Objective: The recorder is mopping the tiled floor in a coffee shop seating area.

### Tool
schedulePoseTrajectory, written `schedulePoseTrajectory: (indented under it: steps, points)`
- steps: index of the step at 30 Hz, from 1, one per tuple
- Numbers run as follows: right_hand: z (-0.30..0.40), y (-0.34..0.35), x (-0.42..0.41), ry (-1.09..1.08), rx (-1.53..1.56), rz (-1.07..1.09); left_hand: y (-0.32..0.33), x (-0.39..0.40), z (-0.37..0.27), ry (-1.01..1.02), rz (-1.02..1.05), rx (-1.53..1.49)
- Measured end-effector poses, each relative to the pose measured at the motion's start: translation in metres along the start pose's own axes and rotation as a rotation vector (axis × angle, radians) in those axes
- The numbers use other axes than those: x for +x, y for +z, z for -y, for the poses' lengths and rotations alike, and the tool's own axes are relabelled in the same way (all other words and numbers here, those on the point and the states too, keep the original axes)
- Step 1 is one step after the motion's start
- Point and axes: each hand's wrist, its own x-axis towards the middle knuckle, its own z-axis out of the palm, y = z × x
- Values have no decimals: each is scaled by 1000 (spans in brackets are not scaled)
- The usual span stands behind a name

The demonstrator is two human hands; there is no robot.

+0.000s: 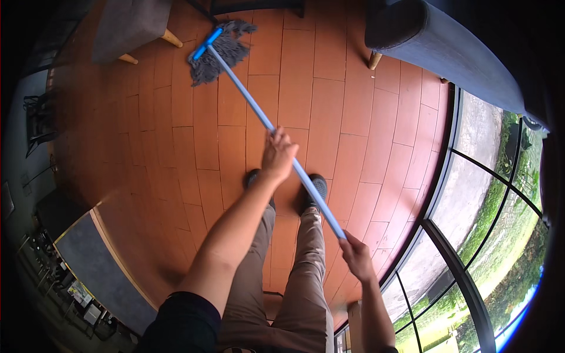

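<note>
A string mop with dark grey strands point(229, 50) lies on the tiled floor at the upper left of centre. Its bright blue clamp point(207, 43) joins a long light-blue handle point(249, 98) that slants down to the right, towards me. My left hand point(279, 154) is closed around the middle of the handle, above my feet. Near the handle's lower end, my right hand point(356, 256) grips it. The strands spread on both sides of the clamp, close to a dark metal furniture leg.
A grey upholstered chair point(132, 26) with wooden legs stands beside the mop head. At the upper right is a grey-blue sofa or armchair point(446, 53). Black-framed windows point(481, 167) line the right side. A dark-topped table point(101, 269) with a light edge stands lower left.
</note>
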Motion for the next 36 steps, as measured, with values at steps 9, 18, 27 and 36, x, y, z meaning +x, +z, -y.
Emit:
schedulePoseTrajectory:
  steps: [9, 18, 27, 36]
  points:
    - [-74, -8, -101, 83, -9, -121, 23, -69, -83, 69, 192, 8]
    - [-132, -24, -292, 334, 61, -279, 20, -151, -239, 444, 517, -242]
    - [-121, -14, -168, 252, 349, -242, 22, -30, -164, 412, 373, -71]
    - [-101, -40, -248, 197, 330, -13, -36, -93, -199, 431, 375, -351]
